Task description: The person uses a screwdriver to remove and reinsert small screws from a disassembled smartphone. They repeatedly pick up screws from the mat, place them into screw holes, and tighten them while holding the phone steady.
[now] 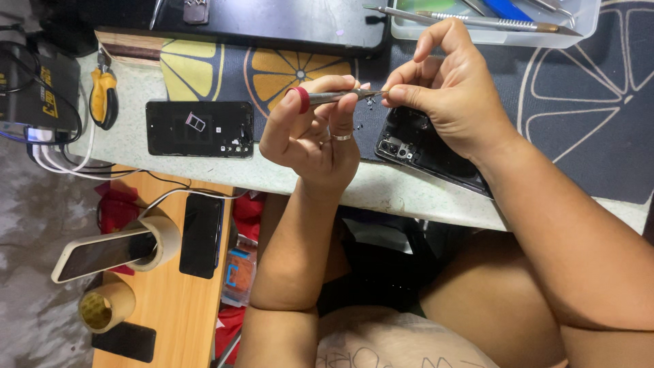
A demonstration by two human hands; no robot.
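Holding a small screwdriver (334, 97) up over the surface (381, 187) here: slim grey metal shaft with a red cap on the back end, lying roughly level. Our left hand (310, 133) has its grip clamped on it, forefinger hooked over the red cap, thumb and the other fingertips pinching the shaft, ring on one finger, wrist bent back toward us. Our right hand (443, 88) meets the tip, thumb and forefinger pinched together right at the point; can't tell if there's anything between them, too small. The other fingers curl up and away. Just under that grip lies an opened black phone (415, 146) with its camera module showing, partly hidden by the right wrist. A few tiny screws (370, 101) sit on the mat just beside the tip. Off past the left grip lies a black back cover (199, 128), and further out yellow-handled pliers (103, 95).
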